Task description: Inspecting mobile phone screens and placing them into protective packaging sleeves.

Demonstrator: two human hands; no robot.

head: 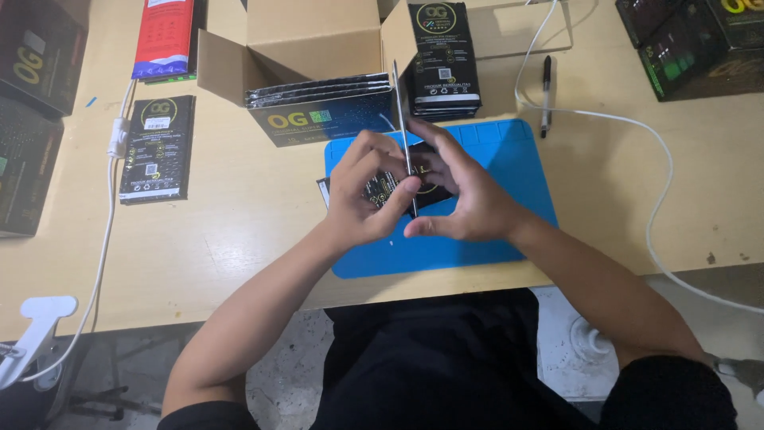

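The person's lap in dark clothing lies lowest in view, both bare forearms reaching up from it over the tabletop (239, 231) edge. The left hand (368, 191) and right hand (461, 195) meet above a blue mat (509, 171). Between them they hold a thin flat panel (404, 143), seen edge-on and standing nearly upright, and a small black packet (390, 185) with gold print. The left grip is curled, its fingers wrapped round the packet and the thumb pressing near the panel's lower edge. The right grip is closed too, fingers bent against the panel's other side, thumb below. Just which hand bears the panel is hard to tell.

Behind the hands stands an open cardboard box (310, 36), with a dark carton (322, 119) leaning at its front. A stack of black packets (444, 64) stands just right of the box. A pen (547, 91) lies beyond the mat's far right corner, beside a white cable (660, 183) that loops across the tabletop. At the left lies a flat black pack (157, 147), another white cable (107, 231) just beside it. Dark cartons sit in the far corners.
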